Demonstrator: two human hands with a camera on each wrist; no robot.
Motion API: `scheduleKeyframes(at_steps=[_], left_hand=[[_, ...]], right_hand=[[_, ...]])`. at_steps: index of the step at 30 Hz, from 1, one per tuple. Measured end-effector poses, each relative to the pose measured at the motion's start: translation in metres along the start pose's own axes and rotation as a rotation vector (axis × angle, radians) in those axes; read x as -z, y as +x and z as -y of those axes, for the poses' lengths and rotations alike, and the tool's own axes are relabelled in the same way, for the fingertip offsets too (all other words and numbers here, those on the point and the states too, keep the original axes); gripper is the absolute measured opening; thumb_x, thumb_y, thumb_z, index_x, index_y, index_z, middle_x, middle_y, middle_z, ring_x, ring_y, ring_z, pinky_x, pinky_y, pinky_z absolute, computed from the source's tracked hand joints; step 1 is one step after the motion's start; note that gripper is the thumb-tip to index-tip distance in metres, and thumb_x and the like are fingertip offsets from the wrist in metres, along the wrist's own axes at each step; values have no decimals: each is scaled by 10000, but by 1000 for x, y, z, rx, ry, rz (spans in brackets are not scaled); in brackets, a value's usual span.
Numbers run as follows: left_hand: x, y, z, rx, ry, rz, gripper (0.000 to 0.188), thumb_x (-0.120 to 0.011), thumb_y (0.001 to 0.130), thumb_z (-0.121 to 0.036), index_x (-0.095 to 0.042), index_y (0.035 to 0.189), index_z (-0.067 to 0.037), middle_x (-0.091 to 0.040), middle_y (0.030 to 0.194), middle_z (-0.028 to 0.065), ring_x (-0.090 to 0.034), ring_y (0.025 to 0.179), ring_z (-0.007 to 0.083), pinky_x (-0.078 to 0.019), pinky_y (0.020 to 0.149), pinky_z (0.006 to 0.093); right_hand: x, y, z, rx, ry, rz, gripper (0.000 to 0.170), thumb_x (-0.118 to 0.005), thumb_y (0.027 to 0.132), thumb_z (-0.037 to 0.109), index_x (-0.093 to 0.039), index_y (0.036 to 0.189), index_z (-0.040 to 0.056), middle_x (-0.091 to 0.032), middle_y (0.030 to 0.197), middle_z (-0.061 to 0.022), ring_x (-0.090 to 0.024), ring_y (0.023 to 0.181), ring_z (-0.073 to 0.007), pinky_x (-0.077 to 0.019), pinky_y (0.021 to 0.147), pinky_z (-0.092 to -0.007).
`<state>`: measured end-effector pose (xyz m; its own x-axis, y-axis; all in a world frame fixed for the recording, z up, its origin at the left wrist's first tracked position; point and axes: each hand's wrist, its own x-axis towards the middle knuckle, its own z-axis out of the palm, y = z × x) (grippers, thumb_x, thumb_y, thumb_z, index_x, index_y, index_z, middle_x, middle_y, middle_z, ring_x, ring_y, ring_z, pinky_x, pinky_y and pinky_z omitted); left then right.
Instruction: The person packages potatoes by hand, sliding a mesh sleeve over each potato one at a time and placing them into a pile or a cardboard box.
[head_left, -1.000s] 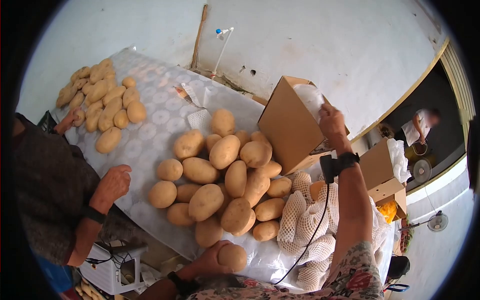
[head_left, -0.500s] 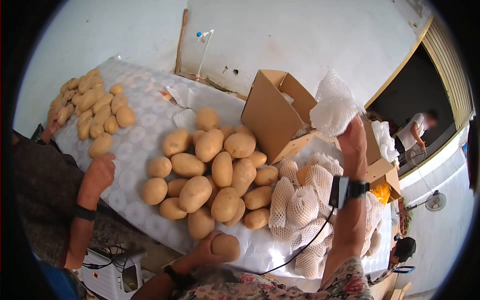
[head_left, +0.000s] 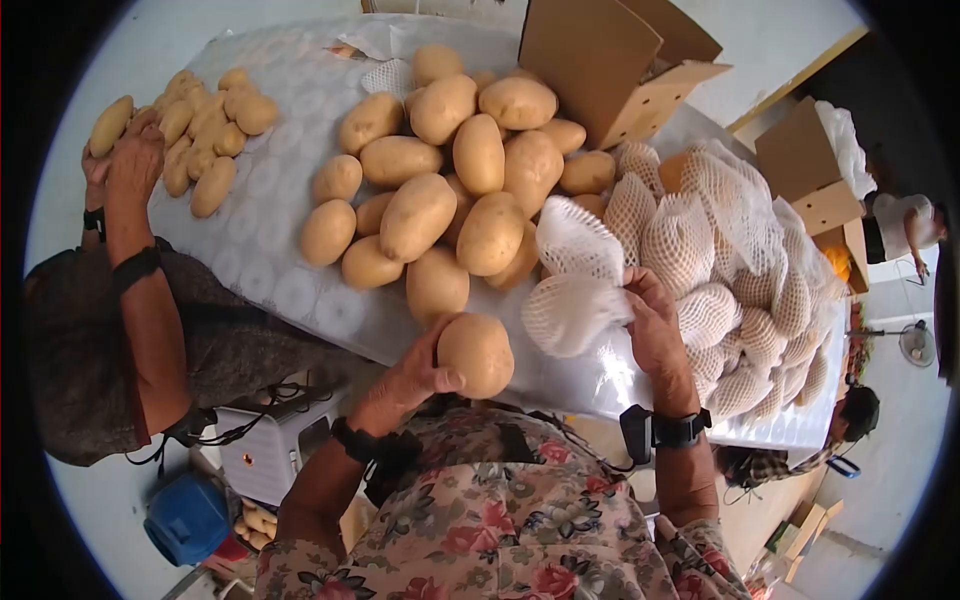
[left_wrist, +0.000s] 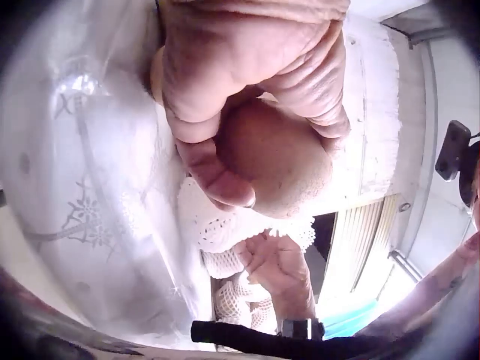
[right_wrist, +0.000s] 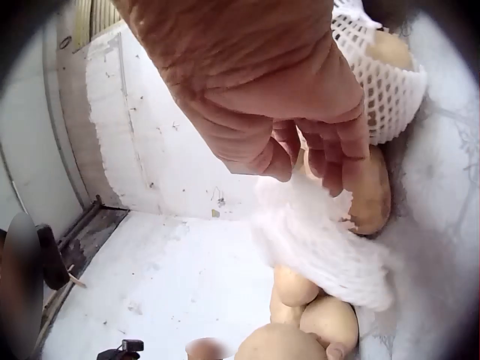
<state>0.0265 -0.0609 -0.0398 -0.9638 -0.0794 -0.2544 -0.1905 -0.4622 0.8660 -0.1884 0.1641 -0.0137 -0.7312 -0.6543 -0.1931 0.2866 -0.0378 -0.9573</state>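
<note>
My left hand grips a potato in front of the floral shirt, thumb and fingers round its side. In the left wrist view the same potato sits between thumb and fingers. To its right, my right hand pinches a white foam net sleeve by its edge. That sleeve hangs loose and blurred from the fingertips in the right wrist view. A heap of bare potatoes lies beyond the left hand. Potatoes in foam nets are piled right of the right hand.
An open cardboard box stands behind the heap on the plastic-covered table. At the left another person's hands are by a second potato pile. More boxes stand at the right; a blue bucket is below left.
My right hand has come from the box down toward the left hand, bringing a foam net sleeve. The left hand keeps its potato. The head view has tilted down.
</note>
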Motion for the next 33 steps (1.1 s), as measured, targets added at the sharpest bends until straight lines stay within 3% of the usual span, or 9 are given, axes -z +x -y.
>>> scheduleKeyframes(at_steps=[3,6,10,13,17,22,27,30,33], left_hand=[[-7,7,4,9,-14,3,982,-799,595,-467,-340,1316,16,-481,1204,109,-508,1107,202,-439,932,344],[-16,13,7,37,4,4,978,-801,593,-443,-337,1321,17,-484,1206,121,-509,1109,210,-439,934,347],[-25,22,11,87,75,-1,970,-809,584,-399,-338,1323,15,-487,1210,133,-509,1112,216,-436,941,351],[-25,26,20,85,66,14,919,-784,607,-412,-368,1302,21,-497,1182,138,-497,1115,213,-437,926,340],[-21,27,20,96,85,26,968,-812,573,-387,-342,1318,15,-488,1205,125,-503,1122,213,-430,952,345],[-23,13,-19,92,50,24,1015,-830,565,-407,-325,1337,16,-483,1232,112,-496,1139,194,-428,960,349],[-29,3,-31,-22,-183,54,1015,-825,570,-453,-346,1334,14,-500,1223,95,-498,1142,180,-423,962,335],[-35,4,-32,-24,-248,62,1043,-822,577,-495,-333,1339,22,-495,1236,95,-497,1149,173,-423,969,341],[-36,-3,-33,-43,-279,30,1041,-809,594,-511,-322,1343,24,-490,1245,97,-497,1154,179,-415,982,345]], right_hand=[[-13,-19,5,-63,-98,-69,228,-539,877,100,-510,1088,17,-583,1005,-79,-587,844,-142,-484,718,-289],[-15,-28,13,121,-367,-130,311,-581,883,191,-489,1108,-2,-560,1045,-95,-574,837,-153,-473,728,-290],[-15,-36,18,128,-384,-149,468,-649,858,356,-508,1113,-11,-592,949,-83,-575,856,-159,-471,753,-293],[-14,-48,22,-74,-426,49,442,-677,841,334,-538,1087,-5,-606,936,-75,-569,865,-153,-468,766,-288],[-25,-47,-5,-48,-975,125,302,-669,854,203,-565,1040,-11,-614,880,-32,-566,787,-127,-472,738,-269],[-27,-35,0,-135,-1,124,148,-625,879,131,-574,983,38,-582,795,23,-500,698,-47,-409,641,-197],[-33,-30,13,-195,98,234,148,-603,890,114,-571,1018,46,-572,870,53,-500,759,-46,-401,689,-200],[-45,-27,-9,-36,225,234,150,-604,889,115,-574,1025,59,-561,890,74,-487,764,-31,-390,675,-190],[-33,-16,-2,-23,148,2,115,-574,908,137,-577,1002,71,-556,861,58,-479,729,-31,-418,693,-205]])
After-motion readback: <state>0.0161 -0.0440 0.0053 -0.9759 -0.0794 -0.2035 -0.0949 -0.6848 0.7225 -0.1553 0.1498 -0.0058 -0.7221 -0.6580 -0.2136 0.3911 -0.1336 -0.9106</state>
